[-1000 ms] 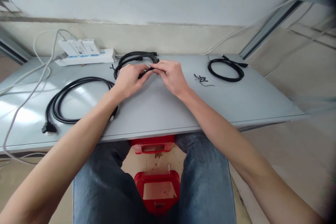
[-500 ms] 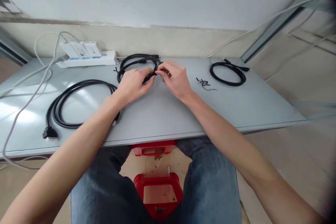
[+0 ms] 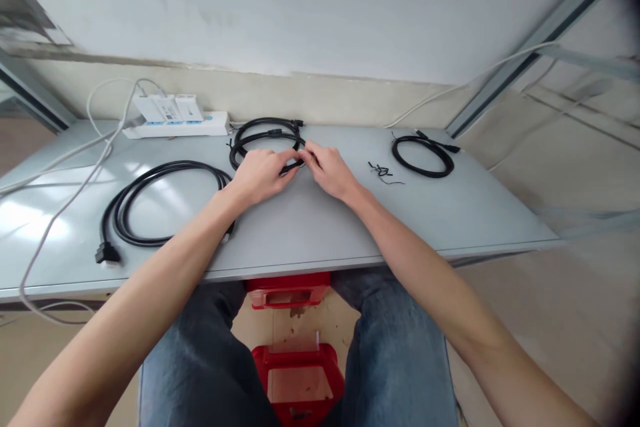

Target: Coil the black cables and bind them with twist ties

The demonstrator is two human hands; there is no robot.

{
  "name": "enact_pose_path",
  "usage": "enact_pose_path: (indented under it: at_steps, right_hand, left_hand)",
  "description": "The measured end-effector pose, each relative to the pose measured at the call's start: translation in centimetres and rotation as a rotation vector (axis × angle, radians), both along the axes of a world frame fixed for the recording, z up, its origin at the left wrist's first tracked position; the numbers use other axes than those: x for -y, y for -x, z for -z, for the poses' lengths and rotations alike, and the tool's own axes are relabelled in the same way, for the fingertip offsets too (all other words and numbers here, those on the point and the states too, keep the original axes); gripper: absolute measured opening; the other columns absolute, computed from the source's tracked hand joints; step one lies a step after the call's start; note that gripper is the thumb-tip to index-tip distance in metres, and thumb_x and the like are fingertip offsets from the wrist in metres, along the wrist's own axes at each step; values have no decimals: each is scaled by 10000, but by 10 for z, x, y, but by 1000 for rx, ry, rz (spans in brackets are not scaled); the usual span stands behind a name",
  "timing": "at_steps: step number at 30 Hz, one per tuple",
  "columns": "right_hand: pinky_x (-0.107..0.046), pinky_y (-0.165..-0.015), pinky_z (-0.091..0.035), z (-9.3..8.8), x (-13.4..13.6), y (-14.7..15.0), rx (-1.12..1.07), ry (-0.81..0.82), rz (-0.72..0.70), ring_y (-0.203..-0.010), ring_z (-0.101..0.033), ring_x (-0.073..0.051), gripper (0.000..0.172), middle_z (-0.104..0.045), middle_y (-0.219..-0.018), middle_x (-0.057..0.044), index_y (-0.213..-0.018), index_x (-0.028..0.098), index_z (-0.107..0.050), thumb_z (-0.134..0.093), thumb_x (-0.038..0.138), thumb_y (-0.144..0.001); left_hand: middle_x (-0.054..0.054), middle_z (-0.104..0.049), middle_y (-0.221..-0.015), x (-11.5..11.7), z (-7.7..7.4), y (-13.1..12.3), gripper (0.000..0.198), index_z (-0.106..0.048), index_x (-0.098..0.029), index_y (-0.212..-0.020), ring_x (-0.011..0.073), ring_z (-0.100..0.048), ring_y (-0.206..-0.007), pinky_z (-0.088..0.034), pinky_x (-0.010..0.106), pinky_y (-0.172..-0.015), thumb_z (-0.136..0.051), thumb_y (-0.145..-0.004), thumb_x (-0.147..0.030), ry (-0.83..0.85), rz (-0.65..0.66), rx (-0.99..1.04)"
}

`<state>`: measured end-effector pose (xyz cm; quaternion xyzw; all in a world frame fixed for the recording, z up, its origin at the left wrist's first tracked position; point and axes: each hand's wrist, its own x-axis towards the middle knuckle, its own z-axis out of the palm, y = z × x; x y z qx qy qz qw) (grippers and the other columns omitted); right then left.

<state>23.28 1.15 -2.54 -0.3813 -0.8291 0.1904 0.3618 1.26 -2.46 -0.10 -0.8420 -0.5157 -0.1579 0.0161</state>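
Observation:
Near the middle of the grey table point(image 3: 320, 227), my left hand point(image 3: 263, 172) is closed around a coiled black cable point(image 3: 270, 135). My right hand point(image 3: 325, 168) pinches at the right side of that same coil, its thumb meeting the left fingers; whether a thin tie is between the fingertips is too small to tell. Behind the held loop lies another black coil point(image 3: 260, 121), partly overlapped by it. A larger cable coil point(image 3: 150, 170) rests at the left, with a blocky connector point(image 3: 107, 253) at its end; my left forearm covers part of it.
A white power strip point(image 3: 215, 124) with plugged-in adapters stands at the back left, its white cords point(image 3: 65, 197) trailing over the table edge. To the right are a small pile of black ties point(image 3: 381, 171) and another coiled cable point(image 3: 435, 174). Red plastic bins point(image 3: 327, 390) sit below.
The head view has shifted slightly, so the scene sits lower. My hands stay together on the coil; the right fingers have moved in closer against the left.

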Motion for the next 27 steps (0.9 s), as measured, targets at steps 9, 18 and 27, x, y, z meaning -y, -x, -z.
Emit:
enact_pose_path:
  at_steps: [9,18,27]
  right_hand:
    - [-338,-721,-370,-2,2,-2,-20,29,-30,-710,-486,-189,576,-576,-734,10,-856,271,-510,-475,695,-1244]
    - [-336,-755,-386,1,4,2,56,-9,-54,-742,-500,-198,236,-589,-770,15,-931,257,-629,-584,241,-1161]
    - [-334,-706,-384,6,1,12,-41,61,31,-708,-484,-170,272,-586,-715,18,-782,247,-563,-614,159,-1034]
  left_hand:
    - [134,-895,-1032,-3,0,4,447,-834,-251,-1402,382,-850,-1054,-572,421,-867,-574,-1109,-466,-13,0,59]
    - [145,-869,-1077,-4,0,6,397,-786,-212,-1393,387,-825,-1082,-560,428,-899,-602,-1107,-417,49,-23,51]
    - [181,-875,-1110,-2,6,2,465,-744,-197,-1440,421,-834,-1105,-583,453,-911,-461,-1196,-473,116,-34,-101]
